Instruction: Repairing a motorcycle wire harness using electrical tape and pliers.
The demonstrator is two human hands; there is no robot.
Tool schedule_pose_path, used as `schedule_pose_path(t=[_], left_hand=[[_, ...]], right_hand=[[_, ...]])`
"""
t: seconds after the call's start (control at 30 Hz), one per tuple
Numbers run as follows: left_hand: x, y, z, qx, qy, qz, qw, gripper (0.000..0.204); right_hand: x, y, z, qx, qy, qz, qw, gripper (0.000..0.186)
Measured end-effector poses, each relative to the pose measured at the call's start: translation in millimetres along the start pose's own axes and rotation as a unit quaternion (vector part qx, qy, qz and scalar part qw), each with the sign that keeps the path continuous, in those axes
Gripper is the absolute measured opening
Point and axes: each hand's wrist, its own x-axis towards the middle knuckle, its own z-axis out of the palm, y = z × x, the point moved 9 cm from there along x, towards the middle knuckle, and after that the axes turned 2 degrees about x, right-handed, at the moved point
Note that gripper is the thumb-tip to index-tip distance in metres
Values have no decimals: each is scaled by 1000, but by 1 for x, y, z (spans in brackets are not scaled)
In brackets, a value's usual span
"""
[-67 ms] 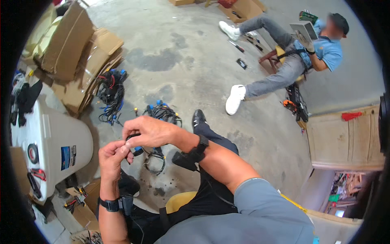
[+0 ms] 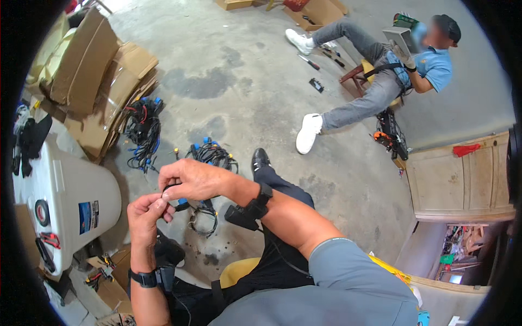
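Note:
My left hand (image 2: pixel 145 217) and my right hand (image 2: pixel 194 179) meet fingertip to fingertip above the floor, both pinched on a short bit of dark cable (image 2: pixel 174 187), mostly hidden by the fingers. Just below them lie a loop of dark cable (image 2: pixel 202 221) with blue fittings and a larger coiled cable bundle (image 2: pixel 213 156) with blue and yellow ends. Another tangled black cable bundle (image 2: pixel 142 136) lies farther left. Beside my left arm stands a white plastic tub (image 2: pixel 98 185), with a tape roll (image 2: pixel 42 212) and red-handled pliers (image 2: pixel 50 239) on it.
Flattened cardboard (image 2: pixel 87 65) leans at back left. A co-worker (image 2: pixel 435 68) in a blue shirt sits at right, holding a grey box (image 2: pixel 399 39), legs stretched toward me. Tools (image 2: pixel 309 62) lie on the floor (image 2: pixel 250 98). A wooden cabinet (image 2: pixel 457 179) stands right. An open carton (image 2: pixel 117 277) is lower left.
The whole scene has shifted slightly leftward in the view. My hands remain pinched together on the cable, with little change between them.

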Motion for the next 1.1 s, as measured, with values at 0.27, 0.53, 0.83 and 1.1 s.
schedule_pose_path(t=[0.27,0.53,0.83,1.1], left_hand=[[2,0,0,38,-11,20,999,20],[-3,4,-6,77,2,33,997,17],[-4,-4,3,0,-30,1,1000,30],[-8,-1,4,56,-43,9,997,23]], right_hand=[[-4,5,-2,-12,35,-4,999,18],[-4,-3,5,-93,10,-53,994,20],[-5,-8,3,-47,7,-52,998,20],[-8,9,18,-11,-122,47,991,28]])
